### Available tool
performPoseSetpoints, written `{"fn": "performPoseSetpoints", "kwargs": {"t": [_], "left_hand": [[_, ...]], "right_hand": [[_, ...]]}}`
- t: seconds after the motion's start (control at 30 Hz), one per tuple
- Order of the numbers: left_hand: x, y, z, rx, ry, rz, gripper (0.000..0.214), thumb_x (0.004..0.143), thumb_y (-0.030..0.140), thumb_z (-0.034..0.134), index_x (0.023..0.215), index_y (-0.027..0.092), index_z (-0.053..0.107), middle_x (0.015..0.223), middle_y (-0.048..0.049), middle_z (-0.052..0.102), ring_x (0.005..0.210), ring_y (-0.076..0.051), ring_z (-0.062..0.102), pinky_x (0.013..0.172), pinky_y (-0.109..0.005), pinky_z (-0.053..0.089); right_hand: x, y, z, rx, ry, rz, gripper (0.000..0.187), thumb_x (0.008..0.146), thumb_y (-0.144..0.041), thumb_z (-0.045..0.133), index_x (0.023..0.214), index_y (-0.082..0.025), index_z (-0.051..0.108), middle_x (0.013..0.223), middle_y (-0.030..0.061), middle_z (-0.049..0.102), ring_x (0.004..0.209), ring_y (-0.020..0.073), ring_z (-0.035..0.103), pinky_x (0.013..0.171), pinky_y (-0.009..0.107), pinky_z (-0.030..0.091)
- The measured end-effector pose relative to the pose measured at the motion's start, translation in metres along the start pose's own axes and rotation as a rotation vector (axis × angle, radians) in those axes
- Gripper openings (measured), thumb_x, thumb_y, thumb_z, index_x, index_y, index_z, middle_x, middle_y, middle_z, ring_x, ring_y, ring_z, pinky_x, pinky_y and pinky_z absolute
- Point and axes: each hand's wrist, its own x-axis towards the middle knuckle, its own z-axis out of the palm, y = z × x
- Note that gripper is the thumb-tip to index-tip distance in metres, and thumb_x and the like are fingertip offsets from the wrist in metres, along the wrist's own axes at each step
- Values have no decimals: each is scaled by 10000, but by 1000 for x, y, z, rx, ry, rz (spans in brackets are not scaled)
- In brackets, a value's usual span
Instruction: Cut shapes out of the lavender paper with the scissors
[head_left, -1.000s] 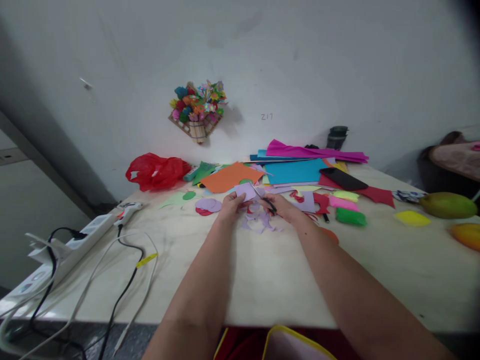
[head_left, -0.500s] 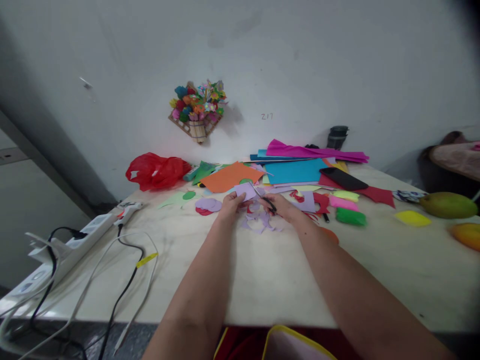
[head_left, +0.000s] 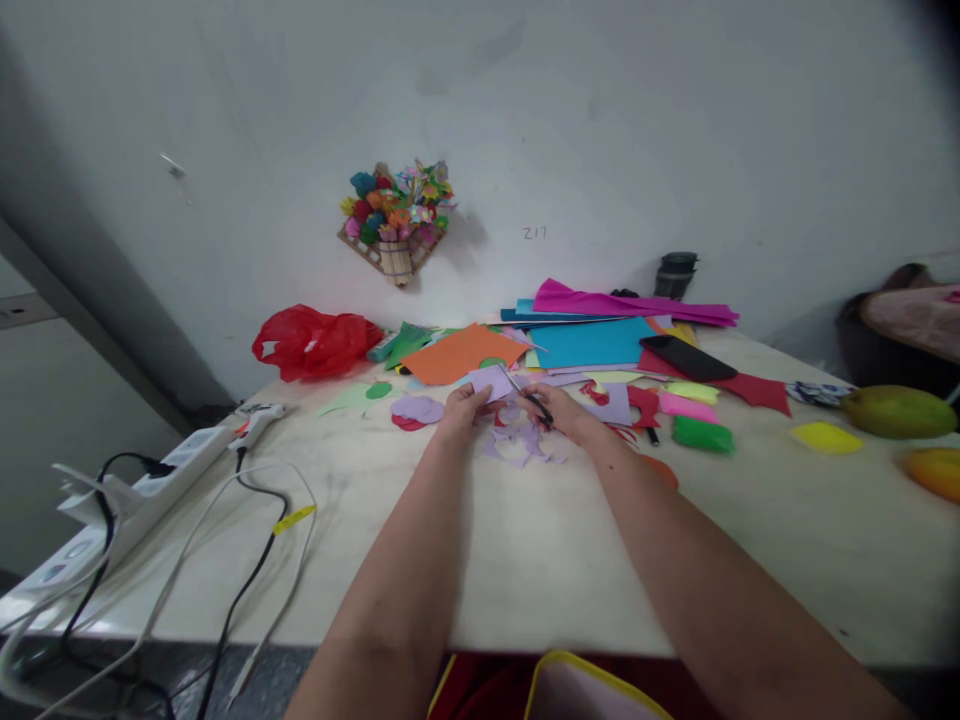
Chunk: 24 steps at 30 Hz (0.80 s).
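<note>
Between the fingers of my left hand [head_left: 463,406] is a piece of lilac paper [head_left: 486,383], held up just above the table. My right hand [head_left: 561,410] grips black-handled scissors [head_left: 537,406], and their blades meet the right side of that paper. Whether the blades are parted is too small to tell. Below both hands lie curled lilac paper scraps [head_left: 517,445]. To the left rest cut lilac rounds [head_left: 417,409] on top of red ones [head_left: 407,424]. Right of my right hand is a lilac sheet [head_left: 616,403] with cut edges, beside red offcuts [head_left: 643,404].
Orange [head_left: 465,354] and blue sheets [head_left: 589,343] lie behind my hands, with a black phone [head_left: 686,357] at their right. Soft coloured packets [head_left: 703,434] and fruit [head_left: 898,411] sit farther right. A red plastic bag [head_left: 313,343], a power strip [head_left: 161,482] and cables are on the left.
</note>
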Motion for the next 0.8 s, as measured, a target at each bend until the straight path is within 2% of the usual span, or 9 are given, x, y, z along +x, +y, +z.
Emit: {"fn": "performPoseSetpoints", "kwargs": {"t": [0.23, 0.67, 0.8], "left_hand": [[2, -2, 0, -15, 27, -1, 242, 708, 157, 859, 885, 102, 703, 801, -87, 763, 617, -170, 729, 633, -258, 577], [0, 3, 3, -16, 65, 1, 190, 752, 155, 829, 875, 113, 690, 804, -85, 770, 610, -175, 734, 655, -272, 592], [-2, 5, 4, -33, 84, 10, 178, 767, 150, 816, 864, 115, 671, 763, -73, 758, 587, -175, 730, 630, -263, 586]], "right_hand": [[-1, -1, 3, -57, 73, 28, 301, 687, -366, 748, 871, -189, 587, 483, -66, 509, 407, 94, 392, 422, 241, 283], [-1, -2, 3, -77, 89, 40, 399, 679, -378, 788, 955, -176, 584, 497, -64, 524, 418, 99, 403, 427, 235, 301], [-1, -1, 3, -77, 73, 33, 377, 692, -370, 796, 931, -178, 577, 495, -64, 509, 409, 97, 397, 415, 235, 292]]}}
